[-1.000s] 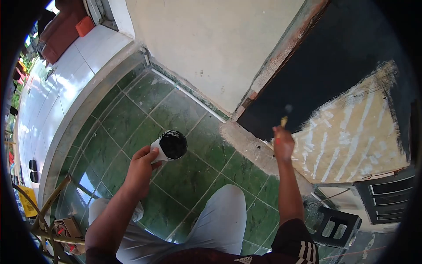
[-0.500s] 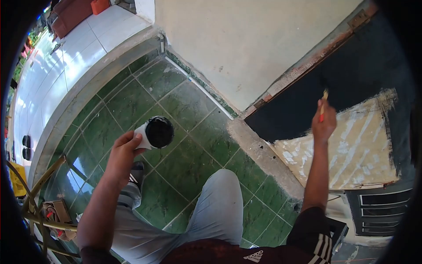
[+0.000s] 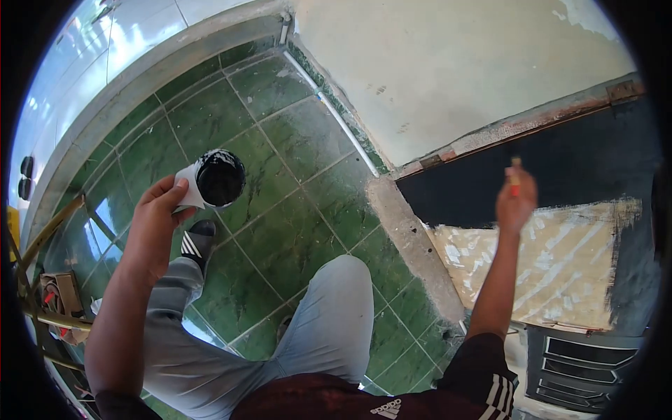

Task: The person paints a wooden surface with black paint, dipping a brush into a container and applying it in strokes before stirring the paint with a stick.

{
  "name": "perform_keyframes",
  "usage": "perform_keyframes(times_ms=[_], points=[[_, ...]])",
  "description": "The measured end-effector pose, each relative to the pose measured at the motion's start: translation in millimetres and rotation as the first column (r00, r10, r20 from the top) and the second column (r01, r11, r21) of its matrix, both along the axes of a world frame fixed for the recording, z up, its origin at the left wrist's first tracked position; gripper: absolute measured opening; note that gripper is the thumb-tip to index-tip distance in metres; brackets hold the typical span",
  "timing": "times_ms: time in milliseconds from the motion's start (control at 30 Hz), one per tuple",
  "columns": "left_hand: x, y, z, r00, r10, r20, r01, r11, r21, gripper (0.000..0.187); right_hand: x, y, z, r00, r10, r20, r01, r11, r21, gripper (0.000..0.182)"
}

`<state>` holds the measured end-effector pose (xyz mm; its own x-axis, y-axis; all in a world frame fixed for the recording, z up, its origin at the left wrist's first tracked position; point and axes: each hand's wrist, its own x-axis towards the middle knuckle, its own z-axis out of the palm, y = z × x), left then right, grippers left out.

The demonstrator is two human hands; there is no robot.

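My left hand (image 3: 165,199) is closed round the side of a white paint cup (image 3: 189,185), tilted so its dark inside faces me; black paint (image 3: 221,183) coats the inside, with pale smears at the rim. In my right hand (image 3: 516,201) is a paintbrush (image 3: 516,183) with a red and pale handle, its tip pointing up over the black-painted part of a door panel (image 3: 455,183). Just below that hand lies the panel's unpainted tan area (image 3: 560,266), streaked with white and edged by rough black strokes.
Green tiles (image 3: 280,231) cover the floor under my legs. A white pipe (image 3: 332,115) runs along the foot of the cream wall (image 3: 434,77). Bent yellowish poles (image 3: 52,227) and a cardboard box (image 3: 61,297) stand at the left. Dark louvres (image 3: 581,371) show at lower right.
The view has shifted. My left hand, with the paint cup, sits farther left and higher in the picture. The brush in my right hand appears slightly lower, still over the black area.
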<state>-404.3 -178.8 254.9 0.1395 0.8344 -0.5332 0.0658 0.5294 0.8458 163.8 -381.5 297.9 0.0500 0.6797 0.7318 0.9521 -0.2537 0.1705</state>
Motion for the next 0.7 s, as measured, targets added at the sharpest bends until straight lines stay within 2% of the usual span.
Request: perform_keyframes(times_ms=[33, 67, 133, 200, 267, 333, 433, 500, 533, 633, 667, 700], points=[[1, -1, 3, 1.0, 0.009, -0.005, -0.008, 1.0, 0.012, 0.039, -7, 4, 26, 0.981, -0.057, 0.188, 0.038, 0.994, 0.103, 0.012], [0, -1, 3, 1.0, 0.01, -0.002, -0.01, 1.0, 0.017, 0.04, -20, 7, 41, 0.956, -0.139, 0.258, 0.087, 0.975, 0.203, 0.013], [-4, 0, 1, 1.0, 0.012, 0.002, -0.012, 1.0, 0.023, 0.04, -30, 14, 37, 0.944, -0.172, 0.283, 0.074, 0.943, 0.325, 0.011], [-4, 0, 6, 1.0, 0.024, -0.01, -0.024, 1.0, 0.018, 0.04, -20, 14, -9, 0.961, -0.122, 0.247, 0.087, 0.985, 0.148, 0.012], [-7, 1, 7, 1.0, 0.019, -0.002, -0.019, 1.0, 0.009, 0.04, -10, 4, -91, 0.977, -0.186, 0.1, 0.198, 0.972, -0.127, 0.016], [-9, 3, 6, 1.0, 0.027, 0.007, -0.027, 1.0, 0.016, 0.041, 5, -11, -172, 0.961, -0.275, 0.012, 0.244, 0.833, -0.497, 0.017], [-9, 5, 6, 1.0, 0.028, 0.008, -0.028, 1.0, 0.013, 0.042, -11, -10, -174, 0.964, -0.198, -0.178, 0.086, 0.864, -0.497, 0.015], [-10, 4, 6, 0.999, 0.038, -0.003, -0.038, 0.999, 0.007, 0.043, 1, -4, -130, 0.969, -0.227, -0.094, 0.166, 0.887, -0.431, 0.013], [-11, 4, 6, 0.999, 0.046, -0.011, -0.046, 0.999, 0.005, 0.043, -9, 2, -86, 0.969, -0.216, -0.116, 0.165, 0.926, -0.34, 0.012], [-10, 5, 4, 0.998, 0.052, -0.018, -0.052, 0.999, 0.006, 0.043, 3, 3, 10, 0.991, -0.071, 0.115, 0.073, 0.997, -0.015, 0.011], [-10, 6, 3, 0.998, 0.051, -0.021, -0.051, 0.999, 0.01, 0.043, -4, 5, 35, 0.971, -0.082, 0.227, 0.065, 0.994, 0.083, 0.01], [-9, 6, 2, 0.999, 0.045, -0.019, -0.044, 0.999, 0.015, 0.043, -12, 6, 46, 0.967, -0.123, 0.222, 0.079, 0.977, 0.2, 0.012]])
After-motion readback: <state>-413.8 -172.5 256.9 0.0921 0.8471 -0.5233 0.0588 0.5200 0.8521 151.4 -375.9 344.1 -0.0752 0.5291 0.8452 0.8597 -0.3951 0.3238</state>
